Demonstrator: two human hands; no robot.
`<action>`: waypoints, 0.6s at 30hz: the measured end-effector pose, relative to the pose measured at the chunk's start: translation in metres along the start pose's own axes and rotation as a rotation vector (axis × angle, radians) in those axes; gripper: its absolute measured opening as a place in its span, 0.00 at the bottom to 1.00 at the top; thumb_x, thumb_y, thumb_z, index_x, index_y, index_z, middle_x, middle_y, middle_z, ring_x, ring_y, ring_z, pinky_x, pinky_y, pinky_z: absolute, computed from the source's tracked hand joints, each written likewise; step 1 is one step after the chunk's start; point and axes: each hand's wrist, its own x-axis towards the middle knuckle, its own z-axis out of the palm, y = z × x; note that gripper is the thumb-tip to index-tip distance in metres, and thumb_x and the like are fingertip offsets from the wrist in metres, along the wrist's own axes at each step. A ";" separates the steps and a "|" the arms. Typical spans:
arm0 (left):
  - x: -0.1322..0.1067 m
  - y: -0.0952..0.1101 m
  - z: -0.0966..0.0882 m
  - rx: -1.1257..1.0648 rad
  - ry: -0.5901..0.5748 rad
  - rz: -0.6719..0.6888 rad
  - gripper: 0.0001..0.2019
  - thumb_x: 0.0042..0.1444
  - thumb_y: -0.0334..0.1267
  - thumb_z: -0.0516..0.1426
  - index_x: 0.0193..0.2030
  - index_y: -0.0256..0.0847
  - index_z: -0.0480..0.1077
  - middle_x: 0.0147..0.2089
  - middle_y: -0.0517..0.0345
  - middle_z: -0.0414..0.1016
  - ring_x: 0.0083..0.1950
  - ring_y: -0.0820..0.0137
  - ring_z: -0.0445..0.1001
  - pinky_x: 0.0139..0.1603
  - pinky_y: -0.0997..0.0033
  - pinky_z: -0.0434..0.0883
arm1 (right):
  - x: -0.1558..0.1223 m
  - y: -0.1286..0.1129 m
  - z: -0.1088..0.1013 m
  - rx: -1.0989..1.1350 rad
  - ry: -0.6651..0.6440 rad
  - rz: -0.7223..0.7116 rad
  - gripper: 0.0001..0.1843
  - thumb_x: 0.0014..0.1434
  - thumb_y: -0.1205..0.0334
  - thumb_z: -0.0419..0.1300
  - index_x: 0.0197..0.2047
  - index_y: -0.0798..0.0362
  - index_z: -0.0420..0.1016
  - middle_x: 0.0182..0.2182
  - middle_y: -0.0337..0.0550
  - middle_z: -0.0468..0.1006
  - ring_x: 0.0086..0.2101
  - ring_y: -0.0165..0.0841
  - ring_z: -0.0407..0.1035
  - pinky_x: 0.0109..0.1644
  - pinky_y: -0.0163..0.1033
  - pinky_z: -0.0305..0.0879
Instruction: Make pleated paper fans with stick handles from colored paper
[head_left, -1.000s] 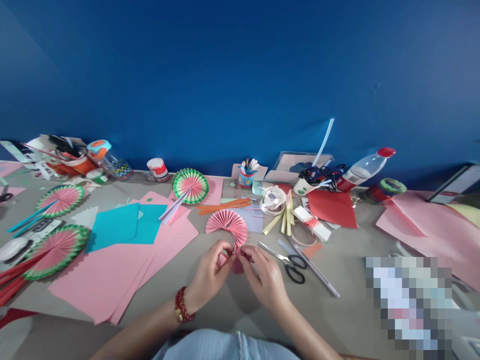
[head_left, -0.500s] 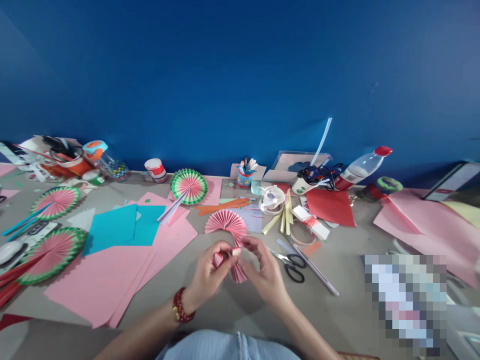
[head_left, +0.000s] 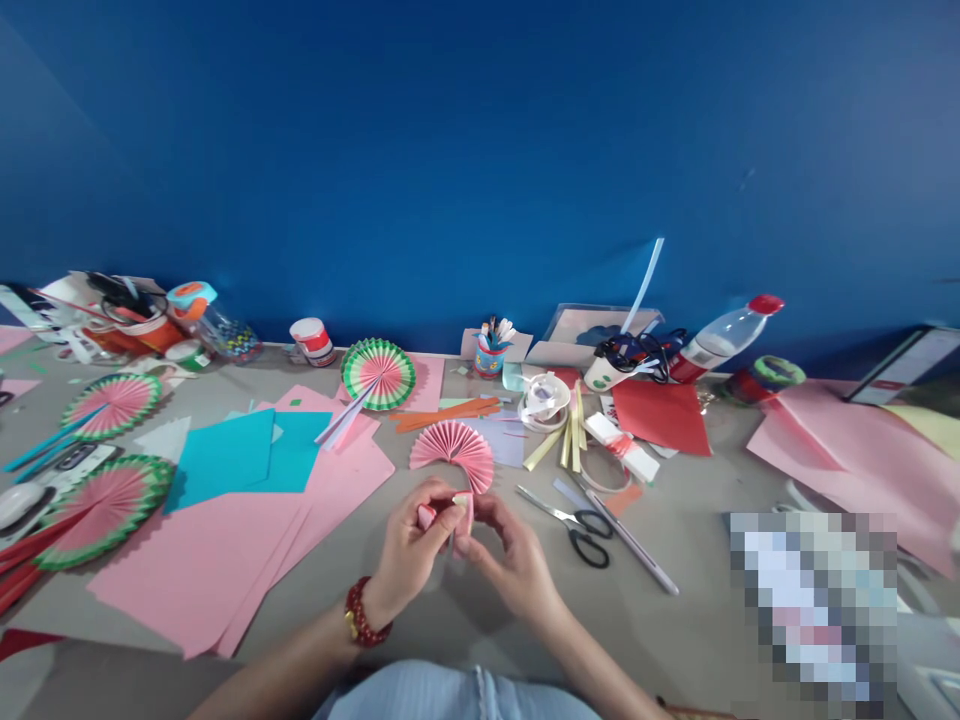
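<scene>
A pink pleated paper (head_left: 457, 447) curves in a fanned arc on the table in front of me, and its near end runs in between my hands. My left hand (head_left: 420, 530) is closed on that end, thumb and finger pinching the folds. A small pink and whitish piece also shows among its fingers, too small to name. From the other side, my right hand (head_left: 502, 555) pinches the same paper, thumb against fingers. The fingers partly hide the gathered folds. Scissors (head_left: 574, 522) with black handles lie open just right of my right hand.
Left lie pink sheets (head_left: 225, 550), blue sheets (head_left: 225, 450) and finished green-edged paper fans (head_left: 379, 373). On the right are a slim pen-like stick (head_left: 637, 548), a tape roll (head_left: 545, 398), red paper (head_left: 660, 415) and a plastic bottle (head_left: 724, 338). A blue wall (head_left: 480, 170) stands behind.
The near pleats that hung below my hands are now gathered up between the fingers. Both hands have shifted slightly left and closer together. The fanned arc stays in place.
</scene>
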 end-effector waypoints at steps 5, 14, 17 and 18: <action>0.000 -0.006 0.000 -0.099 -0.008 0.032 0.12 0.60 0.46 0.59 0.45 0.40 0.72 0.44 0.52 0.73 0.28 0.76 0.67 0.25 0.77 0.64 | -0.001 -0.003 0.000 -0.025 0.020 -0.041 0.11 0.65 0.56 0.59 0.47 0.52 0.74 0.37 0.45 0.80 0.36 0.34 0.75 0.43 0.38 0.71; 0.014 -0.001 -0.010 -0.047 -0.149 0.126 0.38 0.51 0.71 0.53 0.54 0.40 0.71 0.40 0.50 0.72 0.30 0.71 0.65 0.31 0.69 0.67 | -0.002 -0.013 0.001 0.188 -0.115 -0.025 0.09 0.62 0.56 0.63 0.43 0.52 0.78 0.35 0.45 0.77 0.32 0.32 0.73 0.34 0.35 0.70; 0.013 -0.002 -0.009 0.002 -0.126 0.179 0.38 0.53 0.73 0.48 0.50 0.41 0.73 0.55 0.44 0.67 0.39 0.65 0.69 0.42 0.62 0.70 | -0.001 -0.013 0.005 0.137 -0.075 -0.092 0.09 0.60 0.56 0.65 0.40 0.52 0.80 0.42 0.49 0.74 0.38 0.35 0.73 0.36 0.35 0.71; 0.012 -0.004 -0.008 -0.023 -0.108 0.156 0.39 0.54 0.73 0.44 0.49 0.40 0.73 0.56 0.44 0.67 0.39 0.65 0.69 0.42 0.62 0.70 | -0.001 -0.013 0.006 0.119 -0.072 -0.104 0.09 0.60 0.56 0.65 0.40 0.52 0.80 0.41 0.49 0.75 0.39 0.36 0.73 0.36 0.36 0.71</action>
